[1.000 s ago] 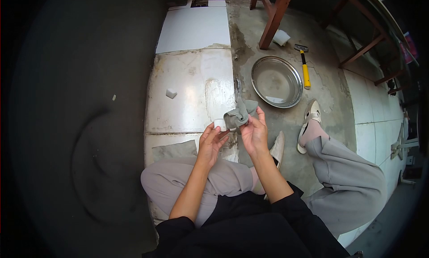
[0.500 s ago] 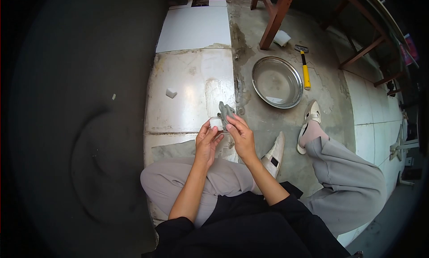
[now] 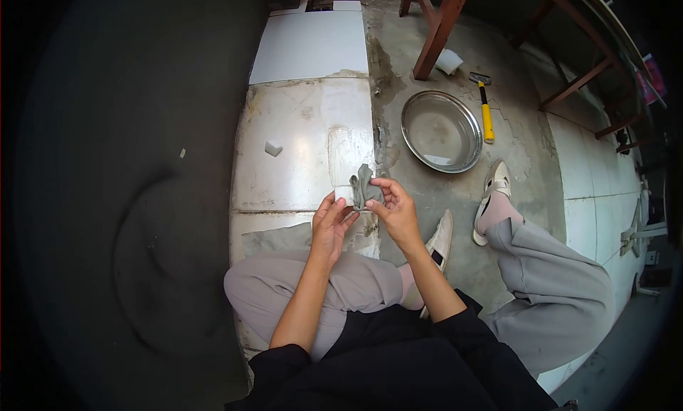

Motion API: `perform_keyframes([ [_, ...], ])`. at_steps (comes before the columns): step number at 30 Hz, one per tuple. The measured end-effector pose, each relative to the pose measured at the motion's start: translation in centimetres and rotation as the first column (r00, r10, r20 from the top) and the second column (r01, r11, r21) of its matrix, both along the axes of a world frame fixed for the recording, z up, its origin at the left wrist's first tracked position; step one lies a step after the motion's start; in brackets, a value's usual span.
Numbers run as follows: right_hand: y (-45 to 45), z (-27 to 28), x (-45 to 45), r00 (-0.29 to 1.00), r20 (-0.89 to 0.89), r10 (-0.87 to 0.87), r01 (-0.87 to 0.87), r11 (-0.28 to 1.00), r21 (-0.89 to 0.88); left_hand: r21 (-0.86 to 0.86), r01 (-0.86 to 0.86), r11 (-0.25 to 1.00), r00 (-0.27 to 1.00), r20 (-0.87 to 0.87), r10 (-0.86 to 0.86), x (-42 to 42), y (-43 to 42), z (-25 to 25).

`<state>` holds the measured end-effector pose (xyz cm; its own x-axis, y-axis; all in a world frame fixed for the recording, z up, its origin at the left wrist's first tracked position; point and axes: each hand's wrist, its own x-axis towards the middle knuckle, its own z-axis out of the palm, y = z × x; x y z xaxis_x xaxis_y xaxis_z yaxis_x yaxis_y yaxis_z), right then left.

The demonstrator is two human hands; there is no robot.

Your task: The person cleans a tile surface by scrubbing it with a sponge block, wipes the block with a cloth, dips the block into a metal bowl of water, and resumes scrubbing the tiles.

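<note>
My left hand (image 3: 329,226) pinches a small white block (image 3: 343,194) between thumb and fingers. Right beside it, my right hand (image 3: 398,213) grips a crumpled, folded grey cloth-like sheet (image 3: 367,189) with thumb and fingertips. The sheet's left side meets the block or lies just against it; the exact contact is hard to make out. Both hands are above the edge of the white tiles (image 3: 284,176). A second white block (image 3: 273,148) rests on the tile ahead. Below the hands, a flat grey sheet (image 3: 281,239) lies partly under my leg.
A round metal basin (image 3: 442,131) of water stands on the concrete at right. Beyond it lie a hammer (image 3: 486,108) with a yellow handle and a white lump (image 3: 448,61) by a brown wooden leg (image 3: 442,32). A dark wall or surface (image 3: 142,197) borders the left.
My right hand has shifted slightly to the right and turned, spreading the grey sheet wider. My left hand keeps the white block in nearly the same place.
</note>
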<state>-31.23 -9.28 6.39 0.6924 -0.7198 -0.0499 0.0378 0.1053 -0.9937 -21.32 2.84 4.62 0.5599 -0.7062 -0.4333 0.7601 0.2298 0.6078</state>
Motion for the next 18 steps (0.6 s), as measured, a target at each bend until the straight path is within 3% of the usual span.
perform_keyframes([
  [6, 0.4, 0.0, -0.1, 1.000, -0.014, 0.020, -0.019, 0.995, 0.101, -0.121, -0.005, 0.993, 0.998, -0.061, -0.002, 0.2, 0.0, 0.5],
  [9, 0.6, 0.8, -0.2, 0.966, -0.252, -0.054, -0.027, 0.952, -0.305, -0.140, -0.024, 0.990, 0.997, -0.076, 0.014, 0.5, 0.1, 0.8],
  [12, 1.0, 1.4, 0.0, 0.936, -0.237, -0.261, 0.023, 0.716, -0.697, -0.108, -0.047, 0.993, 0.998, -0.056, 0.041, 0.4, -0.1, 1.2],
  [15, 1.6, 2.2, 0.3, 0.953, -0.247, -0.176, 0.136, 0.976, -0.172, -0.094, -0.030, 0.995, 1.000, 0.006, 0.031, 0.2, -0.2, 0.9],
  [18, 2.1, 1.7, 0.5, 0.979, -0.093, -0.180, 0.170, 0.980, -0.104, -0.076, -0.059, 0.995, 0.997, 0.044, 0.062, 0.2, -0.3, 1.2],
])
